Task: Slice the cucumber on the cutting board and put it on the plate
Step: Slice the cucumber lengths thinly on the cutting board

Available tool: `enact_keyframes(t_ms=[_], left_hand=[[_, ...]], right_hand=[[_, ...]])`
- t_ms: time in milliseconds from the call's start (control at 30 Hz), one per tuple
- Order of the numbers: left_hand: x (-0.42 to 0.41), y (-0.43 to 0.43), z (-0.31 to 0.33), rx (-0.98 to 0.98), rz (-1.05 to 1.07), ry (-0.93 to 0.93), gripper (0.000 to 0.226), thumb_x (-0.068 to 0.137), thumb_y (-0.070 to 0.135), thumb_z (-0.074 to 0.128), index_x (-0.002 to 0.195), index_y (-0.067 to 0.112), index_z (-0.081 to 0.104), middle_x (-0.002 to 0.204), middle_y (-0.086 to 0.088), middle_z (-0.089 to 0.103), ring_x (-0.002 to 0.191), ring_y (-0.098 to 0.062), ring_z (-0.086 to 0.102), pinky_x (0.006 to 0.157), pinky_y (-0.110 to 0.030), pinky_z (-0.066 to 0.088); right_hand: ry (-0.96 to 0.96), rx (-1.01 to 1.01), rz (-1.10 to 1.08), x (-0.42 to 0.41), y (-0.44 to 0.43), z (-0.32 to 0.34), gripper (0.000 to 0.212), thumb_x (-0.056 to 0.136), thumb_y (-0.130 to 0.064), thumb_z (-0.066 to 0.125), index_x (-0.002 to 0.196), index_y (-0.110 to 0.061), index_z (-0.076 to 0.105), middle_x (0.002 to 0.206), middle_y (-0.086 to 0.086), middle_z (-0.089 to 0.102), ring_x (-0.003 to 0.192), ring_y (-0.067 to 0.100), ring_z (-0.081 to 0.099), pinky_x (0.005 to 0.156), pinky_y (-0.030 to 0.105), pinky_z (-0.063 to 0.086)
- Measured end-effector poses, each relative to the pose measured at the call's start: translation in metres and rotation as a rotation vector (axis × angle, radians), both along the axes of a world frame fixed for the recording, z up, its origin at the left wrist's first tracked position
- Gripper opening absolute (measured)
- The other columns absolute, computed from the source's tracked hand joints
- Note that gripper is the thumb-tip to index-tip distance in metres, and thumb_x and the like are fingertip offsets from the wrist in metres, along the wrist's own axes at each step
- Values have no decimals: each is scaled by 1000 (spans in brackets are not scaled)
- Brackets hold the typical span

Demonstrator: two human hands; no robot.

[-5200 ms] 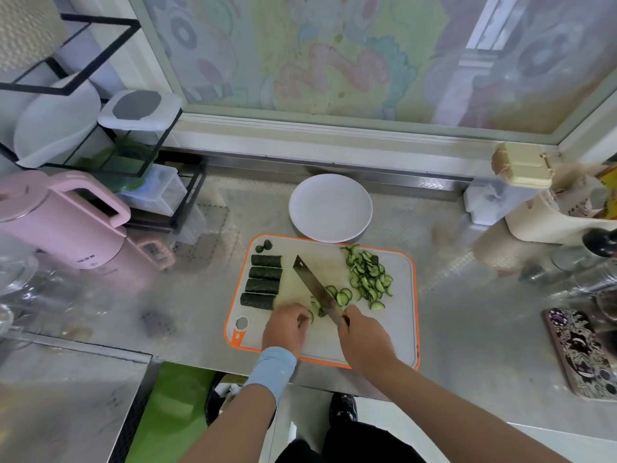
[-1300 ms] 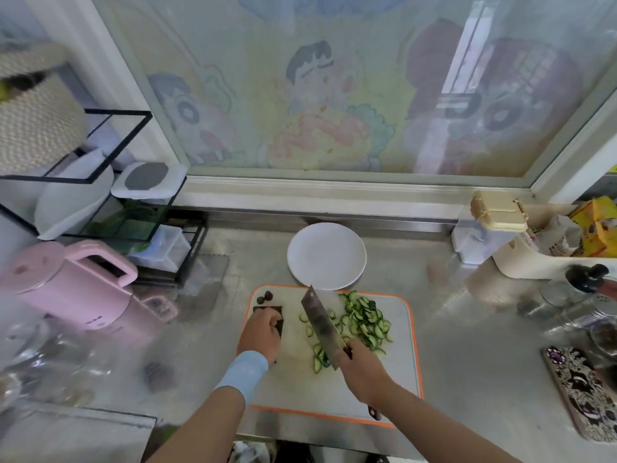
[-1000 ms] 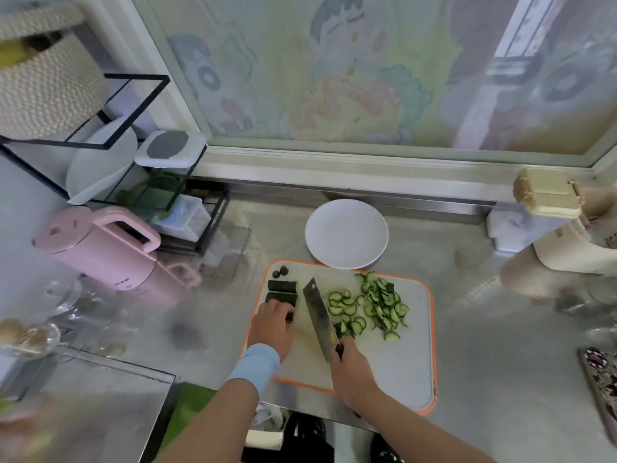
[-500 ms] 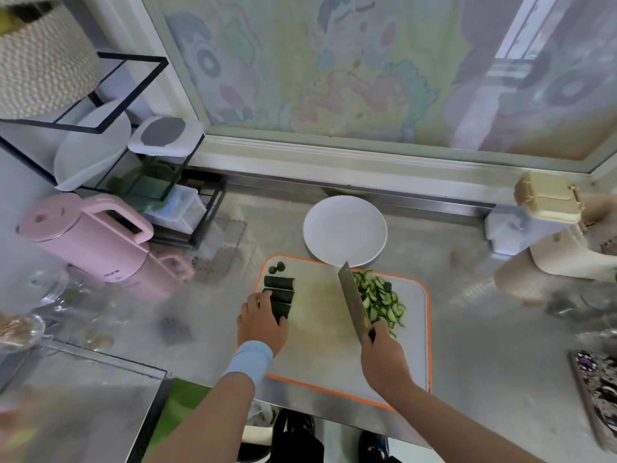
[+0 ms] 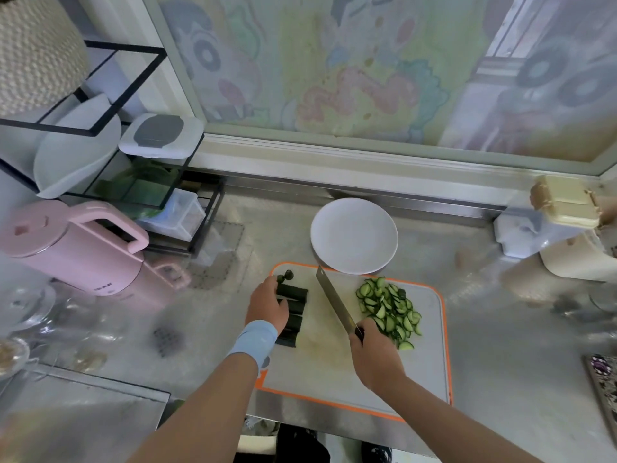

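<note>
Slicing stage, between cuts. Right hand point(image 5: 374, 357) grips the knife point(image 5: 335, 301), blade over mid cutting board point(image 5: 430, 355). Left hand point(image 5: 267, 304) rests on the uncut cucumber pieces point(image 5: 293, 310) at the board's left; whether it grips is unclear. Slices point(image 5: 389, 307) lie at board right; plate point(image 5: 354, 233) beyond is bare. Next: draw one piece to the blade.

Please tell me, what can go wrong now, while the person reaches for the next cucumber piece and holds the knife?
1. The left hand rests on the cucumber pieces while the knife in the right hand is close beside them; a careless move could cut a finger.
2. The pile of slices lies near the right edge of the cutting board; a sweep of the blade could push some onto the counter.
3. The plate touches the board's far edge and might get knocked.
</note>
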State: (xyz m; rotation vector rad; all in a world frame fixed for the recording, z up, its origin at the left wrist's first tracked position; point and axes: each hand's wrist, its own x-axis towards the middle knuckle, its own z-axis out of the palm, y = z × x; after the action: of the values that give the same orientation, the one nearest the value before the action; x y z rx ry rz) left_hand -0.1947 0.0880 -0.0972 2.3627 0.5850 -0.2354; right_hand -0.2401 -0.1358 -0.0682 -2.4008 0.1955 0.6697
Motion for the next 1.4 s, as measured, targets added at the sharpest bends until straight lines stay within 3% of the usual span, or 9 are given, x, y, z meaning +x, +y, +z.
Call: enact_keyframes(t_ms=[167,300,433,533,633,867,1000,1200,1400], left_hand=[[-2,9,3,-55,-94,-62,43,89,11,45,128,30,46,125,8,48,109,-13,52,88,-27,45],[-29,34,5,85,-481,-55,23,73,38,62,93,36,51,102,15,43,93,-8,47,76,-26,46],[-46,44,0,198,-750,-1,26,73,35,62,98,28,59,104,10,45,99,-11,42,77,-27,44],[-50,44,-6,171,-739,-48,29,85,22,56,113,23,61,114,4,48,108,-15,45,83,-25,42],[-48,41,-9,160,-702,-62,33,91,22,53,123,21,58,120,1,49,112,-14,45,90,-26,42],[-54,29,-17,168,-685,-45,34,88,22,54,122,25,57,119,3,50,110,-15,47,89,-28,44],[-56,15,-18,134,-676,-28,34,86,25,56,120,26,57,113,4,52,107,-13,48,87,-28,45],[-45,-39,-19,84,-662,-41,34,87,25,59,121,25,59,115,3,52,106,-16,50,86,-28,45],[-36,-76,-19,107,-591,-115,32,86,20,59,118,25,58,115,4,51,105,-17,51,84,-29,48]], right_hand=[[-6,-51,-21,10,9,1,9,101,-33,45,103,-24,46,80,-2,60,69,17,59,55,31,45],[-19,-90,-19,7,15,5,11,101,-34,45,102,-24,47,80,-4,61,69,16,59,58,33,48],[-33,-108,-46,-1,22,9,10,99,-35,46,97,-26,46,78,-4,61,68,16,60,56,30,45],[-42,-115,-64,-5,27,10,10,99,-35,47,97,-25,46,78,-4,61,68,16,60,55,30,44],[-40,-106,-82,-5,34,11,11,99,-34,46,96,-24,46,79,-2,61,69,17,60,57,31,46],[12,-2,-121,2,58,12,14,99,-35,48,101,-21,47,89,2,60,80,22,59,70,38,53],[20,10,-118,3,52,14,13,100,-33,48,103,-21,47,86,0,57,79,20,57,65,33,46],[-41,-78,-125,-12,6,16,18,100,-42,42,104,-27,50,83,-4,61,76,20,60,65,32,48],[-89,-134,43,-23,-31,9,18,101,-38,38,98,-34,55,71,-7,58,64,14,54,53,29,40]])
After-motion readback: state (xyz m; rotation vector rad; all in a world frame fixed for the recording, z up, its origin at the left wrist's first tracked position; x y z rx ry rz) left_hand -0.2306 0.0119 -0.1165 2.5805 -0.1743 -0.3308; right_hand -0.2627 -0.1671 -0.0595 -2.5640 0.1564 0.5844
